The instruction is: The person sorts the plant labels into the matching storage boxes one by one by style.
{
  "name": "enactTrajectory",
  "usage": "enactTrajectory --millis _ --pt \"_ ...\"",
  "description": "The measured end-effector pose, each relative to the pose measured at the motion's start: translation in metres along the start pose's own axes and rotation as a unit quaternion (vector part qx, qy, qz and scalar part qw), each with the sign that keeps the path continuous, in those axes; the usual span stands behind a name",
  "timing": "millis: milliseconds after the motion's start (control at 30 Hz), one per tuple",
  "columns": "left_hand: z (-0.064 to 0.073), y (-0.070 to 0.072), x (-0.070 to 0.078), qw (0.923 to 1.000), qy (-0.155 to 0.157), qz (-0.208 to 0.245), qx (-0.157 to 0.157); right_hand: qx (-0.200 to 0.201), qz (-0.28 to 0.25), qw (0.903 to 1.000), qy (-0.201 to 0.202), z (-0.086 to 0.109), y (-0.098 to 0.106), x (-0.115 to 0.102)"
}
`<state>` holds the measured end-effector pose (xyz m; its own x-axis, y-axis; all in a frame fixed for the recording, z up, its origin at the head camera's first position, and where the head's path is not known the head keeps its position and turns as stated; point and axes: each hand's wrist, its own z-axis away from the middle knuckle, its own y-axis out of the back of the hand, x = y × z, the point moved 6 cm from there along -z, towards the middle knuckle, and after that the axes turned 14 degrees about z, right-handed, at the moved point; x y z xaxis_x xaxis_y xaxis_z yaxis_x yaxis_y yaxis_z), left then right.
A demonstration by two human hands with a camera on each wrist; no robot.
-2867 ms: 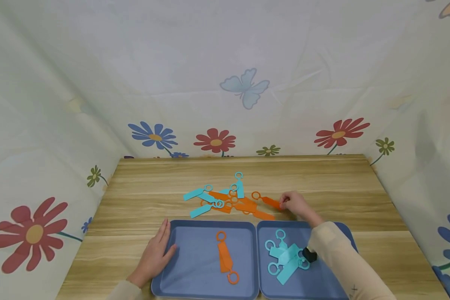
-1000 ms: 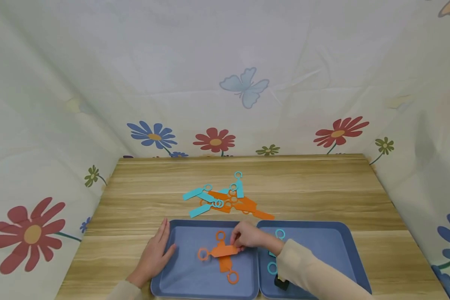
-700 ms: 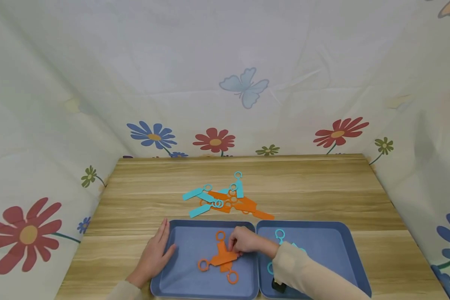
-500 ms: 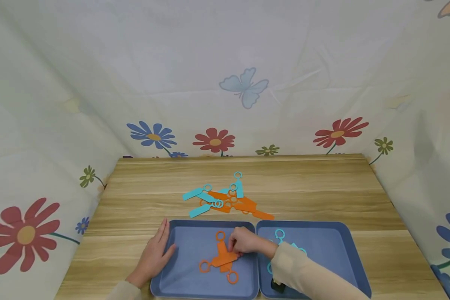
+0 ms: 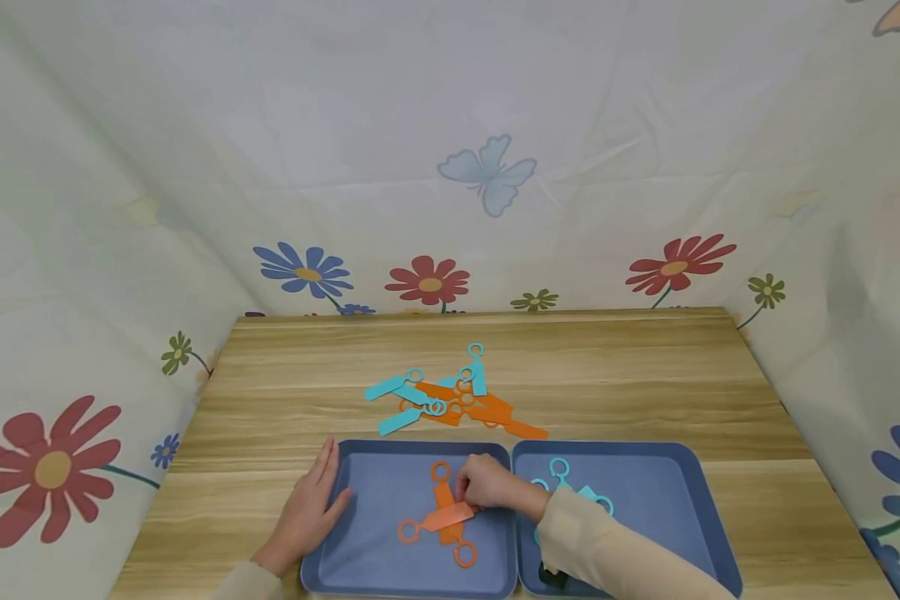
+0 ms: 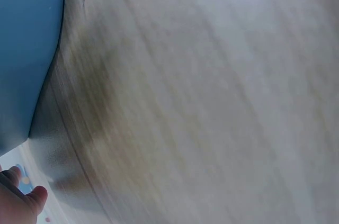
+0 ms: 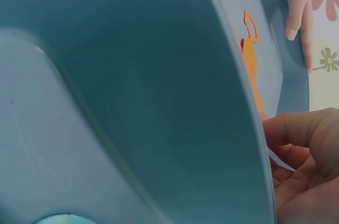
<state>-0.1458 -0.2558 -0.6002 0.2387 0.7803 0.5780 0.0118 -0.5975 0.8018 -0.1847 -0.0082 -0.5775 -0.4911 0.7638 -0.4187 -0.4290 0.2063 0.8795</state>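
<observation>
My right hand pinches the right end of a flat orange tag whose open ring points left. The tag lies crosswise over two overlapping orange tags in the left blue tray. In the right wrist view, thumb and fingers close in at the end of an orange tag, partly hidden by the tray wall. My left hand rests along the left tray's left edge, fingers straight and thumb over the rim.
Beyond the trays, a loose pile of orange tags and turquoise tags lies on the wooden table. The right blue tray holds several turquoise tags, partly covered by my right sleeve. Flower-printed cloth surrounds the table.
My right hand took an orange tag from the table right of the pile and brought it left and down into the left tray, onto the orange tags there. My left hand has stayed put.
</observation>
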Motion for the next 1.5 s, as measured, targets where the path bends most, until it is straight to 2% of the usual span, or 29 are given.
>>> enactTrajectory --millis 133,400,600,700,833,933,1100,1267,1500 --pt "0.000 0.001 0.000 1.0000 -0.001 -0.001 0.000 0.008 0.009 0.9999 -0.003 0.000 0.000 -0.001" --pt "0.000 0.001 0.001 1.0000 0.000 0.000 0.000 0.004 0.001 0.9998 0.018 0.001 0.004 -0.003" --pt "0.000 0.000 0.000 1.0000 0.001 0.000 -0.003 -0.020 -0.045 0.9970 0.060 0.003 0.022 -0.003" --pt "0.000 0.001 0.001 1.0000 0.000 0.001 -0.001 -0.020 -0.058 0.9966 0.055 0.002 0.036 0.002" --pt "0.000 0.001 0.001 1.0000 -0.001 0.000 -0.002 0.007 -0.076 0.9967 0.029 0.000 0.056 0.013" --pt "0.000 0.001 0.001 1.0000 0.001 0.000 -0.003 0.051 -0.052 0.9973 0.007 -0.003 0.069 0.025" --pt "0.000 0.001 0.001 1.0000 0.000 0.002 -0.004 0.096 0.011 0.9921 -0.081 -0.006 0.075 0.056" --pt "0.001 0.001 0.001 1.0000 0.002 0.003 -0.003 0.099 0.052 0.9805 -0.161 -0.006 0.074 0.088" --pt "0.001 0.001 0.002 1.0000 -0.007 0.003 0.004 0.064 0.052 0.9746 -0.208 -0.002 0.072 0.111"
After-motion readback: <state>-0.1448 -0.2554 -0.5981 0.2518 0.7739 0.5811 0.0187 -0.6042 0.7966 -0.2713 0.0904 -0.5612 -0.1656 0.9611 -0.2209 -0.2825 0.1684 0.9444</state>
